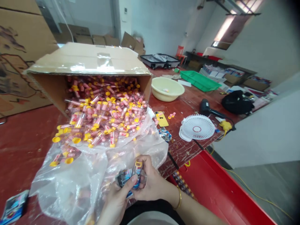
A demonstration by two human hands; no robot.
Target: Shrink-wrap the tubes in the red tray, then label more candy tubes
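My left hand is closed on a small stack of dark blue printed wrappers, its thumb pressing toward the tube beside them. In my right hand, fingers wrap round a small yellow-topped tube with a blue printed covering; its lower part is partly hidden by fingers. Both hands meet close to my body, above a clear plastic sheet. Beyond them, a cardboard box lies on its side, with many clear tubes with pink contents and yellow caps spilling out onto the sheet.
Wrapper stacks lie at the left and beside the yellow phone. To the right are a cream basin, a white fan, a black heat gun or hair dryer and a green tray. A red bin stands below the table's edge.
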